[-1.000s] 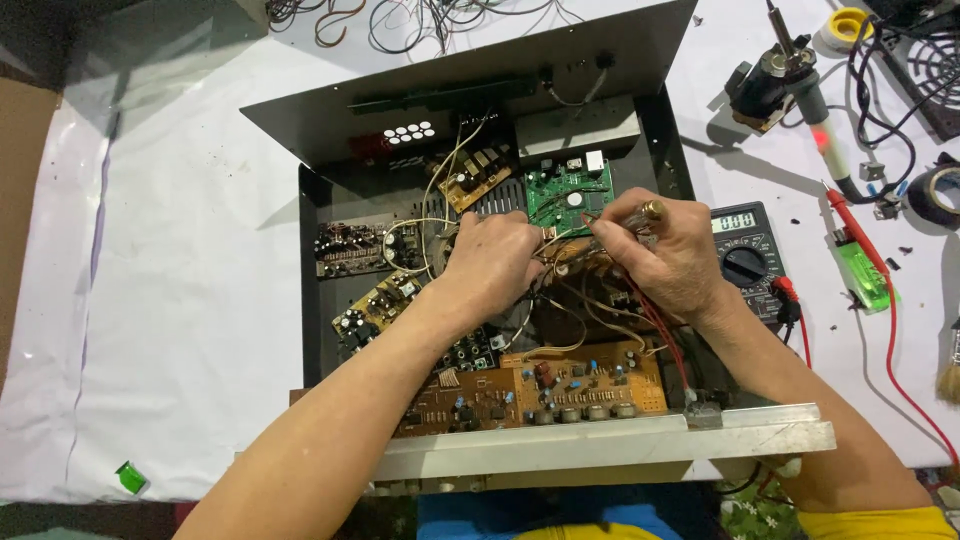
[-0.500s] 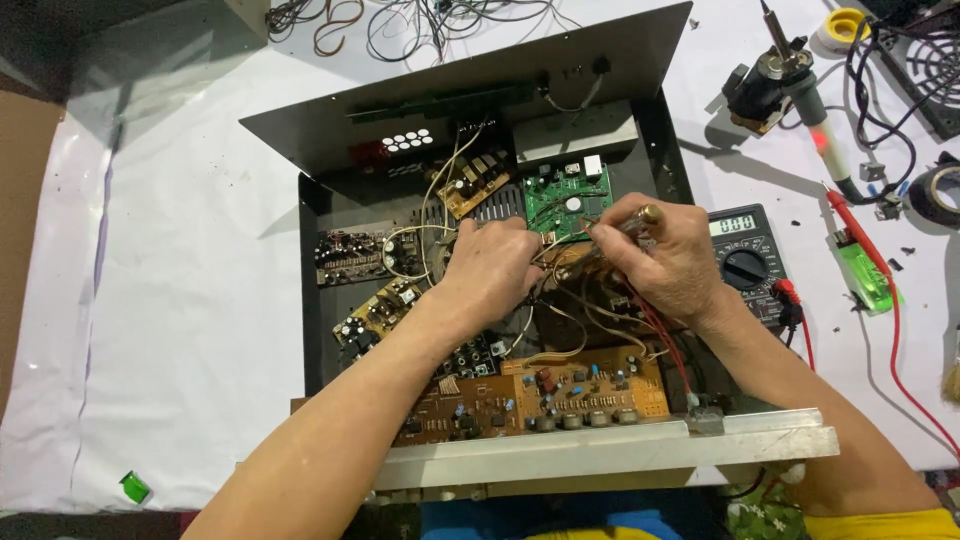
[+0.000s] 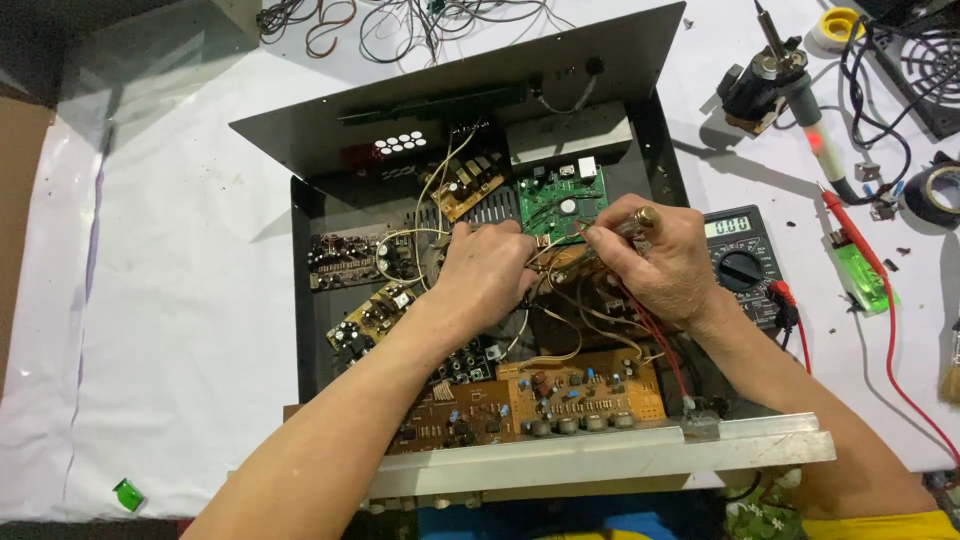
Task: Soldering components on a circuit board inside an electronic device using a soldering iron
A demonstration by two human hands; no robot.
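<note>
An opened black metal chassis (image 3: 310,330) holds several circuit boards: a green one (image 3: 560,200) at the back and a long brown one (image 3: 560,395) at the front. My left hand (image 3: 485,275) is inside the chassis, fingers closed on a cluster of pale wires (image 3: 410,240) near the middle. My right hand (image 3: 660,265) sits just right of it, pinching a thin tool with a brass-coloured end (image 3: 640,217) over a small brown board (image 3: 565,265). Both hands nearly touch. What lies under the fingertips is hidden.
A dark multimeter (image 3: 740,260) with red leads lies right of the chassis. Farther right are a green tester (image 3: 860,275), a soldering iron on its stand (image 3: 765,80), a tape roll (image 3: 935,195) and a fan grille (image 3: 925,65). Loose wires (image 3: 400,15) lie at the back. White sheet (image 3: 160,300) covers the table.
Both hands stay at the same spot in the chassis; only small finger movements show. The view has shifted very slightly.
</note>
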